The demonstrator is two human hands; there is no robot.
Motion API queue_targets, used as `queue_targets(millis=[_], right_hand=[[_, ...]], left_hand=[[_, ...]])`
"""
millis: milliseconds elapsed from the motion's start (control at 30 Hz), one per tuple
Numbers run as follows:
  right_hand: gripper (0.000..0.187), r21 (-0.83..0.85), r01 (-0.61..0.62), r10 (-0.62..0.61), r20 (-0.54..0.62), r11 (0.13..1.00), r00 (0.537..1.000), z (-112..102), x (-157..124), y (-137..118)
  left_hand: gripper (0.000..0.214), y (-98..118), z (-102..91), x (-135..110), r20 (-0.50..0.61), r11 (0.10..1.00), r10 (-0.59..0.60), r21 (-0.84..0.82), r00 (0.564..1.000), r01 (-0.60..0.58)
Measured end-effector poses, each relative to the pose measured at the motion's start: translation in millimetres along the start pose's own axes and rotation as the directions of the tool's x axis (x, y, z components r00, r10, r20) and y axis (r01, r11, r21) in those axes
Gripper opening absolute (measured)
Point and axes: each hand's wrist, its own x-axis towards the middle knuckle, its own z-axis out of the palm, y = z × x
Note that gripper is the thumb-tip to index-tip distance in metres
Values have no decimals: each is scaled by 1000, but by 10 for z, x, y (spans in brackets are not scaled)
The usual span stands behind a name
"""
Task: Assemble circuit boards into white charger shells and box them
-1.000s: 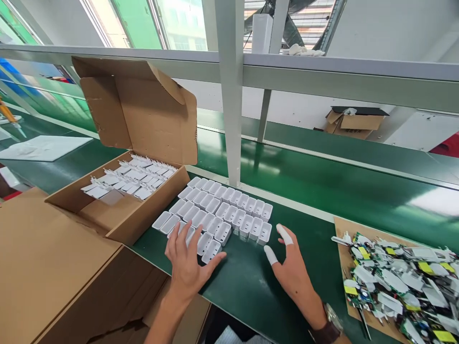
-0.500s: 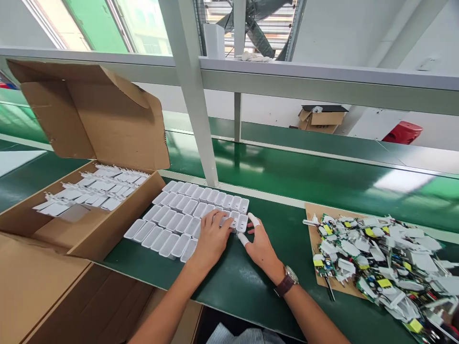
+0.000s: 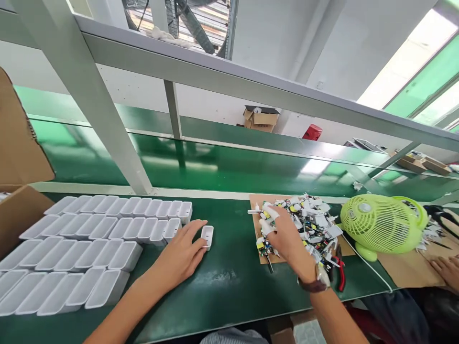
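Note:
My left hand lies on the green bench top with its fingers pinched on one white plastic shell, set apart from the rows of white shells to its left. My right hand, white cots on two fingers and a watch on the wrist, reaches over the pile of circuit boards on a cardboard sheet. Its fingertips touch the pile's left edge; I cannot see whether they hold a board.
A lime-green desk fan lies right of the pile, with red-handled pliers near my wrist. Another person's hand rests at the far right. A cardboard box corner sits at the left edge. A grey frame post rises behind the shells.
The view has swung right. My left hand has pulled one shell away from the rows. My right hand has left the shells and moved right onto the circuit board pile.

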Motion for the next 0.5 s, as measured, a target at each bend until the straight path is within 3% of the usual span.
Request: queue_targets(millis=[33, 100, 233, 367, 500], right_hand=[[48, -104, -3, 16, 123, 995, 992, -78, 72, 162], [47, -179, 33, 15, 262, 983, 965, -148, 239, 399], [39, -189, 105, -12, 438, 976, 899, -61, 559, 574], [35, -165, 150, -48, 500, 975, 865, -105, 766, 564], [43, -82, 155, -103, 442, 984, 891, -399, 777, 411]], left_hand=[[23, 41, 52, 49, 38, 999, 11, -49, 999, -10], [21, 105, 155, 120, 96, 991, 14, -132, 995, -1], [18, 143, 282, 90, 101, 969, -31, -241, 994, 55], [16, 135, 285, -75, 68, 945, -85, -311, 994, 102], [17, 126, 295, -146, 51, 943, -99, -313, 994, 110]])
